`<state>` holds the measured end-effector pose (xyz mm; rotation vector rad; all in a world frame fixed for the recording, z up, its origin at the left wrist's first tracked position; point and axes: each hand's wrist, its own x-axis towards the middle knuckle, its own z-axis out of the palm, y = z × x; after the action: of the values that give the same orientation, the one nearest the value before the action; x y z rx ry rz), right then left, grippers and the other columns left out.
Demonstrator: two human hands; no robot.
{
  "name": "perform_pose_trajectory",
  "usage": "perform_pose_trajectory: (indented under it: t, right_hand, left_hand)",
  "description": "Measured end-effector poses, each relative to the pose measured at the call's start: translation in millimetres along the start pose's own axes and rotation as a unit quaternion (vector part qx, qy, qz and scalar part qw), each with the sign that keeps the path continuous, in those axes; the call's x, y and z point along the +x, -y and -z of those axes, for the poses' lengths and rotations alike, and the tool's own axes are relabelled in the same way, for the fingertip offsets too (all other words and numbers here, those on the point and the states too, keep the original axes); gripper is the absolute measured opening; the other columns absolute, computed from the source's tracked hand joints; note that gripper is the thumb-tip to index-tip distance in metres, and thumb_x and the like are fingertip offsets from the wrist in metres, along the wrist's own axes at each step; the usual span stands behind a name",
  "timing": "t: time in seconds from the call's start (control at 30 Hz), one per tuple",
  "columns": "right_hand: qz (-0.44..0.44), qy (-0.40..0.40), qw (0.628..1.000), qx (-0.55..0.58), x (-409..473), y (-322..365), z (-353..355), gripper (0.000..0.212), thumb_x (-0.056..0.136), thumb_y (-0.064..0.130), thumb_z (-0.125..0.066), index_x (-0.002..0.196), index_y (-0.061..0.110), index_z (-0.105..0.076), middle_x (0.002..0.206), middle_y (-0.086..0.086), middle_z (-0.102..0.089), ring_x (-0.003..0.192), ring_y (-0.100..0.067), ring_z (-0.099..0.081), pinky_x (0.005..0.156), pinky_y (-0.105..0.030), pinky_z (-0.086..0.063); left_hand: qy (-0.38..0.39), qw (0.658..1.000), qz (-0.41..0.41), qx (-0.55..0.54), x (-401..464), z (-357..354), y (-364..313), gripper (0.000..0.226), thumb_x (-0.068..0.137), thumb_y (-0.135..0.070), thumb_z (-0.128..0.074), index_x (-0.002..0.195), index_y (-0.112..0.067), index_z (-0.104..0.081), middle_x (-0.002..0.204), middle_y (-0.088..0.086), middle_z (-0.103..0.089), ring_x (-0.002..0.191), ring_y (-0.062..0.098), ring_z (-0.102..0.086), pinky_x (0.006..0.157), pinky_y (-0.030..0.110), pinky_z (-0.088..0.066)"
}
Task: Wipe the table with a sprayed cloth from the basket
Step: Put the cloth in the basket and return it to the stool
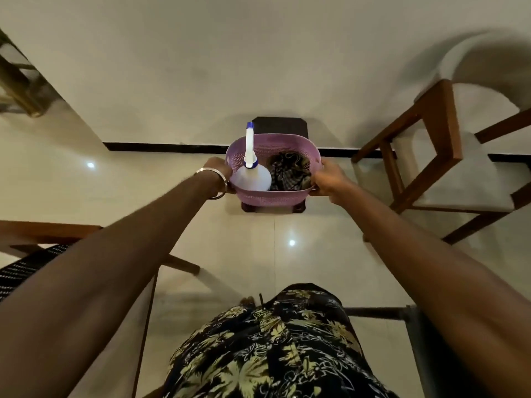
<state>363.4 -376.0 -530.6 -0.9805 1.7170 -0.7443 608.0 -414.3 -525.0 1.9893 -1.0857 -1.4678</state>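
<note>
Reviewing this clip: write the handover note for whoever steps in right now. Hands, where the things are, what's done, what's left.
Left hand: grips the left end of the purple basket.
Right hand: grips the right end.
Basket sits on or just above a small dark stool by the wall; I cannot tell if it is lifted.
Inside: white spray bottle on the left, dark checked cloth on the right.
Done: basket taken in both hands.
Left: take out the cloth, spray it, wipe the table.
</note>
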Motion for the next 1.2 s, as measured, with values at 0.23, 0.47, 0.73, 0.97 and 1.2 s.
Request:
perform_pose_trajectory:
  t: [0.23, 0.47, 0.73, 0.97, 1.2]
  right_hand:
    - [-0.025, 0.019, 0.999, 0.021, 130, 41, 0, 0.024, 0.095, 0.006, -0.061, 0.105, 0.025, -0.051, 0.108, -0.007, -0.065, 0.102, -0.028, -0.066, 0.084, -0.048, -0.06]
    - [-0.062, 0.027, 0.997, 0.035, 290, 61, 17, 0.031, 0.092, 0.002, -0.062, 0.111, 0.025, -0.055, 0.107, -0.001, -0.065, 0.098, -0.021, -0.065, 0.059, -0.032, -0.059]
    - [-0.097, -0.037, 0.994, -0.023, 448, 33, 20, 0.039, 0.089, 0.001, -0.059, 0.112, 0.033, -0.057, 0.11, 0.002, -0.068, 0.1, -0.021, -0.066, 0.088, -0.046, -0.059]
    - [-0.12, -0.074, 0.99, -0.012, 537, -9, 2, 0.043, 0.093, 0.006, -0.052, 0.128, 0.03, -0.059, 0.115, 0.001, -0.067, 0.105, -0.022, -0.063, 0.093, -0.043, -0.057]
    - [-0.153, -0.084, 0.985, -0.02, 575, -40, -5, 0.049, 0.095, 0.0, -0.049, 0.136, 0.024, -0.056, 0.127, -0.004, -0.064, 0.114, -0.025, -0.06, 0.098, -0.04, -0.055]
  left_hand:
    - [-0.001, 1.0, 0.012, 0.01, 115, -7, -67, 0.014, 0.09, 0.005, -0.051, 0.098, 0.001, -0.061, 0.103, 0.025, -0.064, 0.089, 0.046, -0.065, 0.077, 0.055, -0.057]
    - [-0.017, 0.999, 0.044, 0.0, 243, -51, -131, 0.018, 0.093, -0.002, -0.051, 0.106, 0.001, -0.062, 0.102, 0.02, -0.064, 0.09, 0.045, -0.065, 0.079, 0.055, -0.057]
    - [-0.025, 0.996, 0.059, 0.069, 407, -108, -145, 0.035, 0.082, -0.029, -0.057, 0.104, -0.004, -0.067, 0.106, 0.023, -0.068, 0.093, 0.042, -0.067, 0.084, 0.052, -0.056]
    - [-0.03, 0.991, 0.067, 0.109, 486, -147, -149, 0.024, 0.086, -0.023, -0.057, 0.102, -0.01, -0.068, 0.105, 0.019, -0.069, 0.093, 0.041, -0.064, 0.085, 0.049, -0.055]
    - [-0.017, 0.988, 0.075, 0.135, 533, -172, -131, 0.027, 0.094, -0.02, -0.057, 0.116, -0.007, -0.065, 0.115, 0.016, -0.067, 0.101, 0.037, -0.062, 0.092, 0.043, -0.052]
